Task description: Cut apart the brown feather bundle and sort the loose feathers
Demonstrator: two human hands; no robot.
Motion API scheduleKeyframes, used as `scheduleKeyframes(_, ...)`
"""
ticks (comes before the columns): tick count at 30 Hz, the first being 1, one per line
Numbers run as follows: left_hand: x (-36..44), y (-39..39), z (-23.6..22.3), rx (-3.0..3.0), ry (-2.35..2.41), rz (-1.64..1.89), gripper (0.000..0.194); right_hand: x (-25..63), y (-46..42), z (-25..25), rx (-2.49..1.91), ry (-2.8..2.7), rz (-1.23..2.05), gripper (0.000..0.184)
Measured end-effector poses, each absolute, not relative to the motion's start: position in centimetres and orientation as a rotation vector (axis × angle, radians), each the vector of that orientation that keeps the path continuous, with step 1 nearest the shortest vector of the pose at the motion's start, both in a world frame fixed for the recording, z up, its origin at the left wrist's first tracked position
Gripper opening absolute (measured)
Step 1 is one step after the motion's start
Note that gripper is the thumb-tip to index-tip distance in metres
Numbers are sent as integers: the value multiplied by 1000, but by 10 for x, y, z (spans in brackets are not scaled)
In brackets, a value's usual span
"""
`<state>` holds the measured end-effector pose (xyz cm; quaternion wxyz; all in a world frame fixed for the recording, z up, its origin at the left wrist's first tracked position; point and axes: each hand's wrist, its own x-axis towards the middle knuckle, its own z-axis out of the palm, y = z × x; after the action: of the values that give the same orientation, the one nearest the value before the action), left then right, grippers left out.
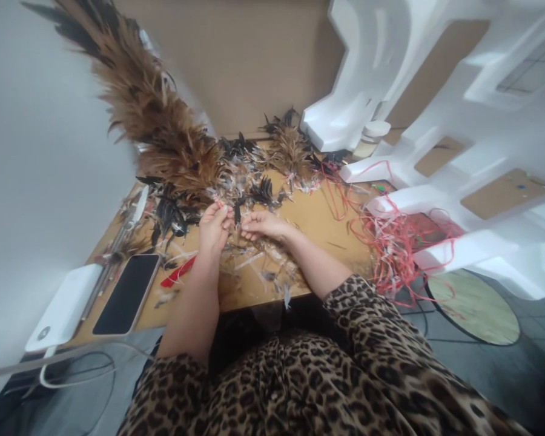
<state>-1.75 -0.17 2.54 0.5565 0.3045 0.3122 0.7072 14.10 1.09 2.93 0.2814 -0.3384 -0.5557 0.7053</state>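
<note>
Phone (pixel 126 295) left on table (pixel 329 227), feathers (pixel 172 142) behind; strings (pixel 394 257) right

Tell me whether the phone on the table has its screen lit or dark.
Dark: the phone lies face up, showing plain black with no picture. Whether it is switched off, I cannot tell.

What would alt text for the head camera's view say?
A person's left hand and right hand, close together over a feather-littered table, pinch something too small to tell. A long brown feather bundle slants up beyond, with a phone lower left and tangled pink string at right.
</note>
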Motion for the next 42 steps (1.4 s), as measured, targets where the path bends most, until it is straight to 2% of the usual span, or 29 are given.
scheduleKeyframes(4, -17, 0, 23, 736, 724, 1666, 27, 173, 13, 43, -1233, -1779, 1290, 7)
scheduleKeyframes(8, -15, 1, 19, 766, 771, 1684, 27, 206, 8, 51, -1487, -2062, 710, 9)
scheduleKeyframes(14, -15, 2, 14, 822, 802, 1659, 27, 204, -6, 49, -1762, -2268, 412, 17)
scheduleKeyframes(19, -14, 1, 14, 817, 800, 1628, 28, 177, -6, 49, -1906, -2334, 213, 35)
scheduleKeyframes(23, -13, 0, 16, 801, 819, 1620, 31, 174, 0, 52, -1937, -2404, 257, 42)
scheduleKeyframes(30, -13, -1, 18, 802, 823, 1601, 31, 205, 0, 51, -1909, -2400, 269, 42)
scheduleKeyframes(32, -13, -1, 18, 809, 819, 1589, 31, 216, 2, 48, -1805, -2280, 483, 44)
scheduleKeyframes(37, -13, -2, 16, 833, 808, 1566, 31, 235, 7, 39, -1281, -1453, 1580, 55)
scheduleKeyframes(39, -13, -2, 16, 844, 808, 1553, 31, 236, 6, 36, -1052, -1156, 1771, 52)
scheduleKeyframes(42, -12, -4, 16, 852, 822, 1542, 31, 231, 4, 38, -766, -1017, 1863, 42)
